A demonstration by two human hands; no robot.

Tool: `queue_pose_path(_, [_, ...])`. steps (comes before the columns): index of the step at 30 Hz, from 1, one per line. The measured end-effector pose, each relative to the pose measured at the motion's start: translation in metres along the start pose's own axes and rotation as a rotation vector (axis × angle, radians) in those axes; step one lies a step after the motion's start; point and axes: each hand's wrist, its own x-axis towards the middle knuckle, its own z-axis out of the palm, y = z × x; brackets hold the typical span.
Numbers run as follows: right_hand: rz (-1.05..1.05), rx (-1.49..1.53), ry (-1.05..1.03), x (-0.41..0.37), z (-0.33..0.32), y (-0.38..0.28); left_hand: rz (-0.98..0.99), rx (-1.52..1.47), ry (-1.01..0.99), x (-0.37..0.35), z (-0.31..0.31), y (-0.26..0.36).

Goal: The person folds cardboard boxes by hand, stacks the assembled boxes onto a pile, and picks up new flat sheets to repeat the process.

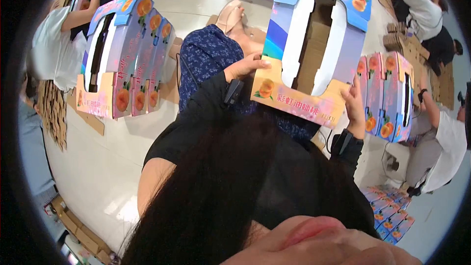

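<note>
A printed cardboard fruit box [338, 59] with peach pictures stands tilted in front of me, above my lap. Its top has a long oval opening edged by white flaps, and the brown inside shows through it. My left hand [245, 66] grips the box's near left edge, thumb on the orange panel. At the near right corner my right hand [354, 105] is closed on the box, fingers along its side. Parts of the fingers of both hands are hidden behind the cardboard.
Similar boxes stand in a row at left [135, 59] and at right [385, 93]. Flat cardboard stacks [54, 113] lie on the tiled floor [113, 162]. Other people work on both sides, one in a white top [56, 44] at left. Flat printed boxes [392, 211] lie lower right.
</note>
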Motion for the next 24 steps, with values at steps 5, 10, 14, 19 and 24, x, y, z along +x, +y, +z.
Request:
queue_pose_path(5, [-0.042, -0.018, -0.111, 0.028, -0.002, -0.005, 0.244, 0.230, -0.018, -0.034, 0.006, 0.041])
queue_pose_path(10, [-0.110, -0.063, -0.359, 0.088, 0.039, -0.043, 0.448, 0.578, 0.201, -0.085, 0.009, 0.066])
queue_pose_path(14, [-0.243, -0.092, -0.575, 0.148, 0.085, -0.071, 0.612, 0.343, 0.493, -0.126, 0.025, 0.070])
queue_pose_path(19, [-0.368, -0.105, -0.721, 0.197, 0.177, -0.137, 0.761, 0.027, 0.646, -0.161, 0.032, 0.073])
queue_pose_path(24, [-0.480, -0.129, -0.692, 0.211, 0.211, -0.152, 1.074, -0.146, 0.741, -0.195, 0.058, 0.082])
